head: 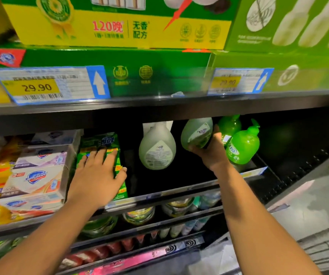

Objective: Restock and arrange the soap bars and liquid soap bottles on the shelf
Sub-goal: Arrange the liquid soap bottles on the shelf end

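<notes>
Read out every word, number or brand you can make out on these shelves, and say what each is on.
"120晚": big yellow box.
"无香 配方": same box.
"29.90": left price tag.
Right price tag: number too blurred.
White soap boxes: shield logo, wording blurred.
Label on the pale bottle in the right hand: too small.

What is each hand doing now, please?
Left hand: open, fingers flat on the green soap pack.
Right hand: holding the pale green bottle.
</notes>
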The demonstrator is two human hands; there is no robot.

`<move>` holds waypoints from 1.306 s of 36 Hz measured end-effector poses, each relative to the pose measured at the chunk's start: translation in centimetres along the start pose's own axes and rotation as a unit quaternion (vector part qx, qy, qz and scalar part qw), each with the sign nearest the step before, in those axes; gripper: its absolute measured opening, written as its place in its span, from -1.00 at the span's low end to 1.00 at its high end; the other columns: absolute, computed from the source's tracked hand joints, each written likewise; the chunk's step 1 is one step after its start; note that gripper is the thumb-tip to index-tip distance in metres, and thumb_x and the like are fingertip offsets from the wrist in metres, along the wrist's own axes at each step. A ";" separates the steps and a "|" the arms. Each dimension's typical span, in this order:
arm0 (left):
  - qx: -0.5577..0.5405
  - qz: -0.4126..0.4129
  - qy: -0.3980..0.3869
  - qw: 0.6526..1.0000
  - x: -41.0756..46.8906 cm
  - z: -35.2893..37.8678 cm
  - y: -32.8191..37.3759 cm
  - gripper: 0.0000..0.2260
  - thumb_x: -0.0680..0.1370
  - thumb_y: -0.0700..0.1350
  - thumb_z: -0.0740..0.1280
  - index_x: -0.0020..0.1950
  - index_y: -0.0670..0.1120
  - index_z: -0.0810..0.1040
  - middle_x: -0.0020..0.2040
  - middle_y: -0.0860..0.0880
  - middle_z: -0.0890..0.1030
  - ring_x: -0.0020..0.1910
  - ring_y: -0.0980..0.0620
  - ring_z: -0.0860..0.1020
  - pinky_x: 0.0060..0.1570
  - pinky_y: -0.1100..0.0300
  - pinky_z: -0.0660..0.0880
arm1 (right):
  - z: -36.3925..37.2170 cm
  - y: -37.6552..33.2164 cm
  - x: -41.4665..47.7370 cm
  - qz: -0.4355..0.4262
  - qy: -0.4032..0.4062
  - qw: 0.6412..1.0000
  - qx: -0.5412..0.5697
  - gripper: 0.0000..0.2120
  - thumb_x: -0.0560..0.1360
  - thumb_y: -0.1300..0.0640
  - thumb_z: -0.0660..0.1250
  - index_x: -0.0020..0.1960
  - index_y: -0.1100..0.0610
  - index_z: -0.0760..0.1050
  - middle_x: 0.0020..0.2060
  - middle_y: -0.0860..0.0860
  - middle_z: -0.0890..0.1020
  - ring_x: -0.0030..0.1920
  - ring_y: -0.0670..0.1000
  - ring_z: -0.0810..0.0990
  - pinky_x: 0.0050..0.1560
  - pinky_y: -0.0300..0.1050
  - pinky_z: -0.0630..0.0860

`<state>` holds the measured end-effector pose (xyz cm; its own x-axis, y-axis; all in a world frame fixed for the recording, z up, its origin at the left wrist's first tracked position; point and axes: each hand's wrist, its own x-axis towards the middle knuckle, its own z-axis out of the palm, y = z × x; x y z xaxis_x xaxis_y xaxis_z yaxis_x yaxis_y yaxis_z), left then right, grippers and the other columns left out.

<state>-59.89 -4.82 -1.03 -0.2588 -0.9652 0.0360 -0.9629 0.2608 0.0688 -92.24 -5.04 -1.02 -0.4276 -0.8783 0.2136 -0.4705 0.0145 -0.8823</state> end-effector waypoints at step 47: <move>-0.574 0.141 -0.163 0.790 -7.5 -4.5 4.9 -0.52 0.40 0.16 0.47 0.27 0.46 0.45 0.26 0.34 0.47 0.23 0.24 0.55 0.16 0.20 0.55 | -2.9 -8.3 -18.4 0.098 -0.022 0.991 0.087 -0.45 0.20 -0.24 0.62 -0.10 0.18 0.59 -0.18 0.37 0.54 -0.28 0.16 0.50 -0.27 0.03 0.48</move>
<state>-62.33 3.75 3.56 -0.6371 -0.7700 -0.0343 -0.2075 0.1285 0.9697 -82.72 12.35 3.55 -0.4623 -0.8866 0.0156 -0.2394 0.1079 -0.9649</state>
